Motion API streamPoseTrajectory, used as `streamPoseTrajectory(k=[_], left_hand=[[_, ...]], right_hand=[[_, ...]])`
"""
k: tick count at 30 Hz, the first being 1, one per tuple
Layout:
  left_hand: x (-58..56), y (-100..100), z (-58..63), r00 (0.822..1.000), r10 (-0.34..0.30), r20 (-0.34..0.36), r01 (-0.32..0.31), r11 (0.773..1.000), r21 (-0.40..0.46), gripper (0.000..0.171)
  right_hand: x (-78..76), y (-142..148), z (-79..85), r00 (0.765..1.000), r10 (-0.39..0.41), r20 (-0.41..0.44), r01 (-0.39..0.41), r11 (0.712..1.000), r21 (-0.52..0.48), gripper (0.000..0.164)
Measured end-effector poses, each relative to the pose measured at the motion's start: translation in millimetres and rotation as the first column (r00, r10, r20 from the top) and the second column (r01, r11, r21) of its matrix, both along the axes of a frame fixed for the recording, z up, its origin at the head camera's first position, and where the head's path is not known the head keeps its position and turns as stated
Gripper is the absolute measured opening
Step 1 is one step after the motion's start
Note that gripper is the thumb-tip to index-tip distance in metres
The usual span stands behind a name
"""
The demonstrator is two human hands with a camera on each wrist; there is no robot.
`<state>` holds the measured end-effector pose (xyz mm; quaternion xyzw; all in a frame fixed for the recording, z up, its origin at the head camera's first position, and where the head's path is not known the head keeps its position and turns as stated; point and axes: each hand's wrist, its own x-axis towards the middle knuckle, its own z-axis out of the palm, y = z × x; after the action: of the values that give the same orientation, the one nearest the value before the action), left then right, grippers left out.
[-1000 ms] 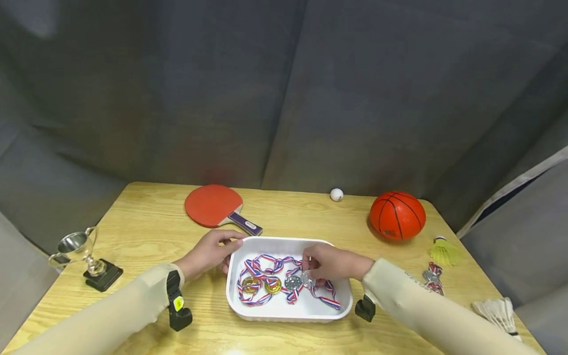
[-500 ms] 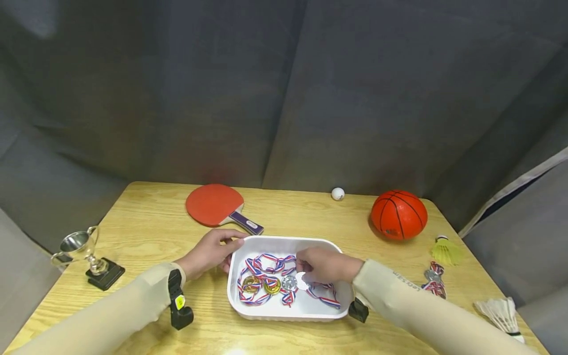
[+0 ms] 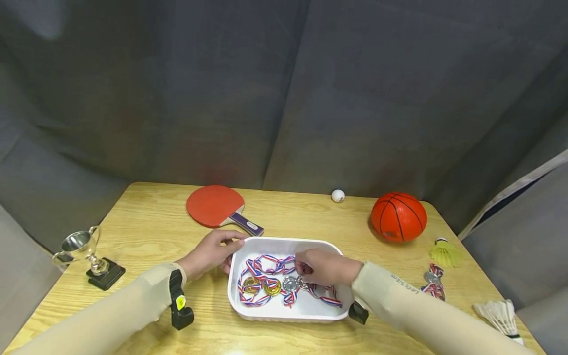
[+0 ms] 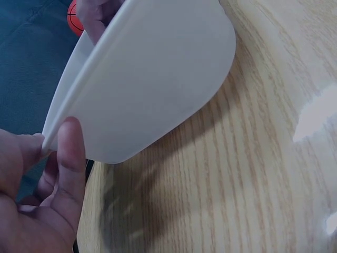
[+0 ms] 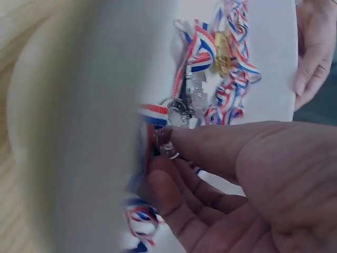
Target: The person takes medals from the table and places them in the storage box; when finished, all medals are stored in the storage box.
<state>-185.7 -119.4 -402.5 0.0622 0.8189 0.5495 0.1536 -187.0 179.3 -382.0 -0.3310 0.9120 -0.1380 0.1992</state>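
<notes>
A white tray (image 3: 293, 313) sits on the table, holding several medals with red, white and blue ribbons. My left hand (image 3: 213, 254) pinches its far left corner; in the left wrist view the thumb and fingers lie on either side of the rim (image 4: 87, 76). Inside the tray, my right hand (image 3: 324, 266) pinches a silver medal (image 3: 302, 284), partly hidden by the fingers. Beside it on the left lies another silver medal (image 3: 290, 283). Farther left are two gold medals, one near the middle (image 3: 272, 287) and one at the left (image 3: 251, 285).
A red table tennis bat (image 3: 215, 206) and a white ball (image 3: 337, 195) lie behind the tray. A trophy cup (image 3: 86, 256) stands left. To the right are a red basketball (image 3: 398, 217), a yellow shuttlecock (image 3: 444, 253), another silver medal (image 3: 432, 277) and a white shuttlecock (image 3: 499, 318).
My right hand has shifted slightly left inside the tray with the silver medal, which now lies close against its silver neighbour. The left hand has stayed on the corner.
</notes>
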Motion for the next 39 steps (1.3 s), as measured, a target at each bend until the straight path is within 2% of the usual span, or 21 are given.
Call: streamPoseTrajectory(k=[4,10,13,17,21,25,29,33,36,39], left_hand=[[0.0,0.2,-0.4,1.0,0.003,0.011,-0.003,1.0,-0.001,0.034],[0.2,0.2,1.5,1.0,-0.008,0.003,0.008,1.0,0.002,0.034],[0.4,-0.1,1.6,1.0,-0.011,0.001,0.011,1.0,0.007,0.035],[0.6,-0.4,0.3,1.0,-0.011,0.001,0.011,1.0,0.014,0.035],[-0.2,-0.6,-0.4,1.0,-0.009,0.003,0.009,1.0,0.011,0.035],[-0.6,-0.4,-1.2,1.0,-0.008,0.008,0.008,1.0,0.015,0.035],[-0.7,-1.1,-1.8,1.0,-0.007,0.014,0.007,1.0,0.02,0.036],[-0.5,-2.0,-0.9,1.0,-0.011,0.016,0.01,1.0,0.025,0.036],[-0.2,-1.8,0.5,1.0,-0.014,0.017,0.014,1.0,0.023,0.036],[0.0,-0.9,1.3,1.0,-0.013,0.021,0.013,1.0,0.012,0.036]], right_hand=[[-0.3,7.6,11.0,1.0,-0.025,0.019,0.025,1.0,-0.001,0.014],[-1.6,38.5,40.6,0.997,-0.056,0.059,0.061,0.993,-0.101,0.006],[-1.7,64.9,54.8,0.998,-0.069,0.011,0.07,0.984,-0.165,0.006],[1.7,107.0,64.3,0.988,-0.149,-0.041,0.136,0.965,-0.225,0.003],[6.4,155.8,57.6,0.975,-0.214,-0.063,0.191,0.946,-0.263,0.004],[10.5,205.6,41.8,0.952,-0.294,-0.084,0.269,0.936,-0.228,0.004],[12.5,246.6,22.7,0.903,-0.41,-0.131,0.389,0.908,-0.158,0.004],[12.7,276.9,6.7,0.851,-0.495,-0.172,0.494,0.868,-0.055,0.012],[15.0,291.7,-6.0,0.828,-0.546,-0.127,0.553,0.833,0.025,0.026],[19.1,299.4,-19.6,0.814,-0.579,-0.048,0.58,0.813,0.04,0.037]])
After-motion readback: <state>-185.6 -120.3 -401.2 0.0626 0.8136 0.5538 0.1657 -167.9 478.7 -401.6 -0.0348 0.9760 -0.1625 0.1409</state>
